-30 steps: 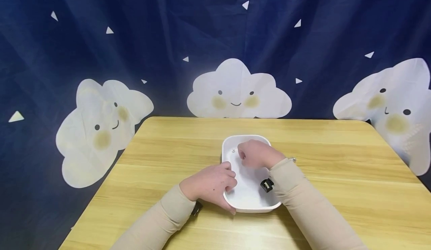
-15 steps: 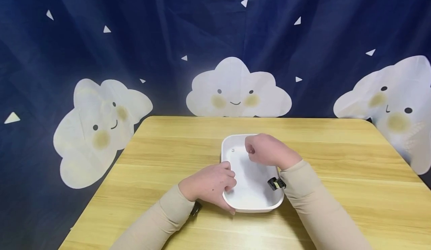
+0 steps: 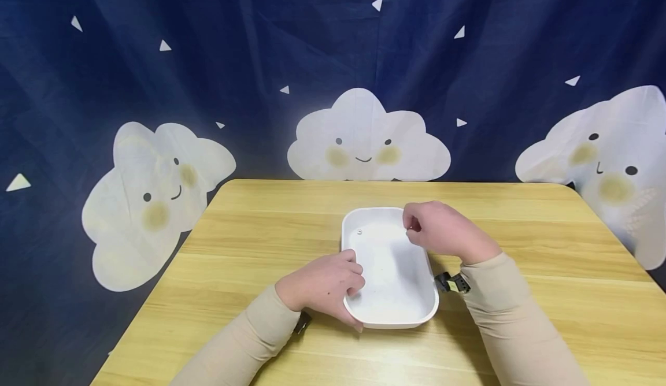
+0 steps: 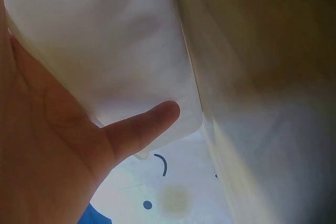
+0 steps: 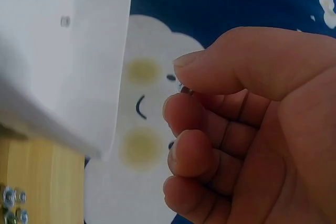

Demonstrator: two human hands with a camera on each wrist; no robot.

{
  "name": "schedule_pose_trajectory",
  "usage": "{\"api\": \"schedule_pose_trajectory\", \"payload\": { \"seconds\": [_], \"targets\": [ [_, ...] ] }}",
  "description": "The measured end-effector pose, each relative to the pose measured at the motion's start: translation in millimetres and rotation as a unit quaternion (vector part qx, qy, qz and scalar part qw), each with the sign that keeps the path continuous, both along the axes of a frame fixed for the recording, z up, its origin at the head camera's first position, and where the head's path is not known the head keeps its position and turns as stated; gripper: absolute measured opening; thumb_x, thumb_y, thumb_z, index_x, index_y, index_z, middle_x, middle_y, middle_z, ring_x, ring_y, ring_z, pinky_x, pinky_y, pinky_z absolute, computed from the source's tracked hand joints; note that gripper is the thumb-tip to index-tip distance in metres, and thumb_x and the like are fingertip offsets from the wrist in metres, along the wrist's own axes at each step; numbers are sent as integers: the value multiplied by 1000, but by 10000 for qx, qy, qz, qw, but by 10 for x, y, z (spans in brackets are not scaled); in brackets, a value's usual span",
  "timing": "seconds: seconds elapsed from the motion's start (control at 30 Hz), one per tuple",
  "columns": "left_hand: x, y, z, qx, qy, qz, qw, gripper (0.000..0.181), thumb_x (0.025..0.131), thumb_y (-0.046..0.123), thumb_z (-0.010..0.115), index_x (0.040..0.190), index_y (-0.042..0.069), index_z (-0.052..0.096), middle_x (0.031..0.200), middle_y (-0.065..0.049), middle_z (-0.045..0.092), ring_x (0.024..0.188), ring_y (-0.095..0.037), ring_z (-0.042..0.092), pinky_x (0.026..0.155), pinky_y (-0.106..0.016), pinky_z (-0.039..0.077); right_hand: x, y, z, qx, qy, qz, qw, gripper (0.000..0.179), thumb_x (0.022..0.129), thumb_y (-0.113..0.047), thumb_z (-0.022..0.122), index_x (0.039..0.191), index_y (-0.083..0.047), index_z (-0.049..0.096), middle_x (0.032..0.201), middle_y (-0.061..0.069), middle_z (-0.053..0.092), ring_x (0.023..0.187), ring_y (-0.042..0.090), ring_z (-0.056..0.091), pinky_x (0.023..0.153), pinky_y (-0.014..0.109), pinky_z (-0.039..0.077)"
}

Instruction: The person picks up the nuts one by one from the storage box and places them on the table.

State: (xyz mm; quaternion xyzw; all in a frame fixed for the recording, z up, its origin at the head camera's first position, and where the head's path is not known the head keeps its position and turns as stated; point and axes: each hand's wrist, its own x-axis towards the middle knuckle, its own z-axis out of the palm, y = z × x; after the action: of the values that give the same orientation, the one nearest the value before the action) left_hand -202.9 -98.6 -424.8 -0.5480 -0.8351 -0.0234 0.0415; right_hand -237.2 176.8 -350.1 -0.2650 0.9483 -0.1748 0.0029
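A white rectangular tray [image 3: 385, 270] with rounded corners stands on the wooden table. My left hand [image 3: 325, 285] grips its left wall, fingers curled over the rim; in the left wrist view the thumb [image 4: 144, 127] lies along the tray's outer side. Above the tray's far right rim, my right hand [image 3: 447, 230] pinches a small shiny metal piece [image 5: 185, 88] between thumb and index fingertip, the other fingers curled in. One small metal piece [image 3: 359, 232] lies inside the tray near its far left corner.
Several small silver metal pieces [image 5: 14, 203] with round holes lie on the table [image 5: 55, 182] to the right of the tray, hidden behind my right hand in the head view. A dark blue curtain [image 3: 322, 33] with smiling clouds hangs behind the table's far edge.
My right hand has risen and moved right, from inside the tray to its far right rim, the small metal piece still between its fingertips. The left hand and tray stay put.
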Motion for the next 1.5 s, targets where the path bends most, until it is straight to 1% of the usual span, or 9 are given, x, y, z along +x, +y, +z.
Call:
{"api": "schedule_pose_trajectory", "payload": {
  "seconds": [0.17, 0.33, 0.5, 0.63, 0.73, 0.9, 1.07, 1.27, 1.5],
  "targets": [
    [5, -2, -16, 27, -51, 21, 10000, 65, 64, 76, 77, 65, 23, 39, 68, 14, 36, 76, -10, 34, 66, -19, 29, -38, 151, -41, -77, -65, -158, 9998, 8, 84, -8, 62, 83, -15, 59, 69, -5, 53, 62, 14, 49, 62, 34, 42],
    [5, 2, -7, 23, -142, 90, 9999, 66, 63, 76, 78, 65, 23, 39, 68, 14, 36, 77, -10, 35, 65, -18, 30, -89, 294, -112, -158, -160, -308, 9993, 8, 84, -8, 62, 82, -14, 58, 70, -4, 52, 62, 15, 48, 63, 35, 41],
    [-2, 4, -2, 25, -144, 106, 9998, 66, 63, 76, 78, 65, 23, 38, 68, 14, 36, 77, -10, 35, 64, -18, 29, -188, 444, -232, -138, -311, -398, 9986, 7, 83, -9, 63, 84, -12, 57, 71, -2, 52, 66, 17, 49, 64, 36, 40],
    [0, 3, -5, 31, -161, 131, 9998, 66, 62, 76, 78, 65, 23, 38, 68, 14, 36, 78, -9, 35, 63, -18, 29, -251, 551, -333, -71, -493, -553, 9972, 6, 85, -10, 62, 84, -13, 58, 72, -2, 53, 67, 17, 50, 64, 36, 40],
    [-1, 3, -9, 47, -178, 139, 9997, 67, 62, 76, 78, 65, 23, 38, 68, 14, 36, 78, -9, 35, 63, -18, 29, -289, 610, -411, -10, -580, -614, 9964, 5, 84, -11, 62, 83, -14, 58, 72, -2, 54, 68, 17, 50, 65, 36, 40],
    [-4, 2, -12, 73, -217, 144, 9996, 67, 62, 76, 78, 65, 23, 38, 68, 14, 36, 78, -10, 35, 64, -18, 29, -340, 679, -529, -35, -706, -591, 9957, 6, 84, -11, 64, 82, -14, 58, 74, -2, 55, 70, 17, 51, 66, 36, 40],
    [-8, 2, -14, 67, -253, 172, 9995, 66, 62, 76, 78, 66, 23, 39, 69, 14, 36, 79, -10, 35, 63, -19, 30, -368, 717, -619, -155, -858, -666, 9940, 5, 82, -10, 63, 82, -12, 59, 76, -1, 56, 70, 18, 51, 66, 36, 39],
    [-9, 0, -8, 53, -237, 192, 9995, 65, 63, 75, 78, 66, 23, 39, 69, 14, 37, 79, -10, 35, 63, -18, 29, -403, 743, -719, -123, -810, -711, 9941, 5, 82, -9, 63, 83, -13, 59, 78, -1, 56, 74, 19, 53, 69, 37, 40],
    [-10, 7, -9, 69, -300, 205, 9993, 65, 64, 75, 79, 66, 23, 39, 69, 14, 36, 79, -9, 35, 62, -17, 29, -421, 765, -785, -105, -775, -805, 9937, 6, 84, -10, 62, 82, -15, 59, 78, -1, 57, 74, 20, 53, 69, 37, 40]
  ]
}}
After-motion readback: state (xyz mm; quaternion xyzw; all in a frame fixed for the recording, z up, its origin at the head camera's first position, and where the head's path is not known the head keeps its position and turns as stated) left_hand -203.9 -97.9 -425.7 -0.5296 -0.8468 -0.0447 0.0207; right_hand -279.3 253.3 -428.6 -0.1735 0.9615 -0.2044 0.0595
